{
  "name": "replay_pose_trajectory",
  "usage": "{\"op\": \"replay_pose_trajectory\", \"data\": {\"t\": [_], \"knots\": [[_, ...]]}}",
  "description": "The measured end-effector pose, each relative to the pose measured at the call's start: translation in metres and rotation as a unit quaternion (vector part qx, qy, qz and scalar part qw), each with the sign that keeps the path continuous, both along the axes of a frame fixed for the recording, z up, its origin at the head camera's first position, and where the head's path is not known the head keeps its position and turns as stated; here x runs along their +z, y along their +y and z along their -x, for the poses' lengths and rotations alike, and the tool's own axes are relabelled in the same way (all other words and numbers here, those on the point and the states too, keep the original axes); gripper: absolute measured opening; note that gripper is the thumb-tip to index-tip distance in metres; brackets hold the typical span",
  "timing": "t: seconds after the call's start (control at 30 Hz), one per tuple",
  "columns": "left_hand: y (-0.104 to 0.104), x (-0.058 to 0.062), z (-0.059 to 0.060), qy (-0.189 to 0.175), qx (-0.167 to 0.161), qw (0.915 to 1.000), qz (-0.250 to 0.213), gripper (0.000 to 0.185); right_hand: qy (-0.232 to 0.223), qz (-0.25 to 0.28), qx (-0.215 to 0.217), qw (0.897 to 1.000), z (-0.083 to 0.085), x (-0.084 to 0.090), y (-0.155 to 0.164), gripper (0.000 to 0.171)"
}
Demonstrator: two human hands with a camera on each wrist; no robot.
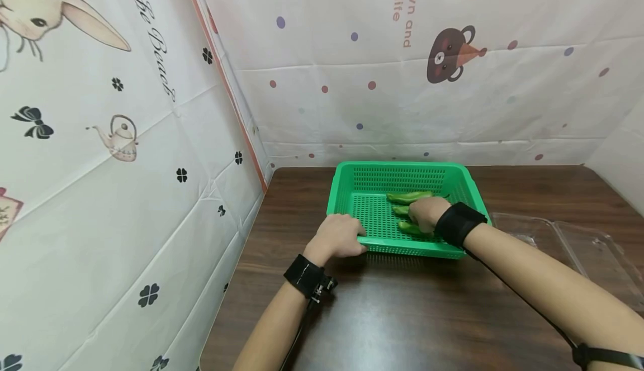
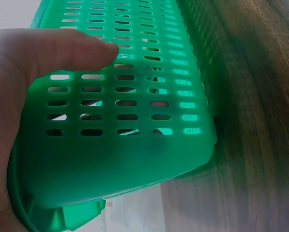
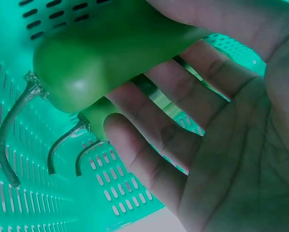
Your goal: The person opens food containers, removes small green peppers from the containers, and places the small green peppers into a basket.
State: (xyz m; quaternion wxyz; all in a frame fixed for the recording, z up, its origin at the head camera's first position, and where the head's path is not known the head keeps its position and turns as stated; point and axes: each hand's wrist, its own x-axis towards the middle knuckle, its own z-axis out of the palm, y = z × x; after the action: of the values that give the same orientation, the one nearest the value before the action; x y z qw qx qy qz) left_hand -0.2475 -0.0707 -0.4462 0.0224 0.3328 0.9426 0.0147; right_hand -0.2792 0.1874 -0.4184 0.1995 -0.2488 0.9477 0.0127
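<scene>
A green plastic basket point(image 1: 402, 165) with slotted walls stands on the table, several long green peppers point(image 1: 408, 197) lying in its right half. My left hand point(image 1: 339, 236) grips the basket's front-left corner, thumb point(image 2: 81, 50) lying along the outer wall and the other fingers over the rim. Inside the basket, my right hand point(image 1: 426, 213) holds one green pepper point(image 3: 81, 67) between thumb and fingers. That pepper's curved stem points away from the palm in the right wrist view. Beneath it, more peppers point(image 3: 98, 113) are partly hidden by the fingers.
To the right of the basket, a clear plastic clamshell container point(image 1: 568, 248) lies opened out on the dark wooden table point(image 1: 402, 315), partly behind my right forearm. Printed white sheets point(image 1: 322, 41) hang behind and at the left of the table.
</scene>
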Motion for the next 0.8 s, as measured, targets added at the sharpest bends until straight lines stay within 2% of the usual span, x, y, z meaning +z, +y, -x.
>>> {"op": "replay_pose_trajectory", "data": {"t": [0.17, 0.43, 0.63, 0.7, 0.8], "knots": [[0.001, 0.001, 0.0, 0.004, 0.0, 1.0, -0.001, 0.03, 0.012, -0.009, 0.005, 1.0, 0.001, -0.001, 0.001, 0.058], [0.003, -0.001, 0.0, 0.005, 0.001, 1.0, 0.001, 0.029, 0.027, -0.01, 0.013, 0.999, 0.0, -0.002, 0.004, 0.055], [0.005, -0.005, -0.001, 0.005, 0.001, 1.0, -0.004, 0.031, -0.025, 0.001, 0.013, 1.0, 0.003, 0.001, 0.011, 0.052], [0.004, -0.004, -0.001, 0.005, 0.004, 1.0, -0.005, 0.025, -0.043, 0.01, 0.01, 0.999, 0.005, 0.003, 0.013, 0.052], [0.003, 0.0, -0.002, 0.008, 0.006, 0.9999, -0.006, 0.024, -0.055, 0.023, 0.008, 0.998, 0.008, 0.006, 0.018, 0.051]]}}
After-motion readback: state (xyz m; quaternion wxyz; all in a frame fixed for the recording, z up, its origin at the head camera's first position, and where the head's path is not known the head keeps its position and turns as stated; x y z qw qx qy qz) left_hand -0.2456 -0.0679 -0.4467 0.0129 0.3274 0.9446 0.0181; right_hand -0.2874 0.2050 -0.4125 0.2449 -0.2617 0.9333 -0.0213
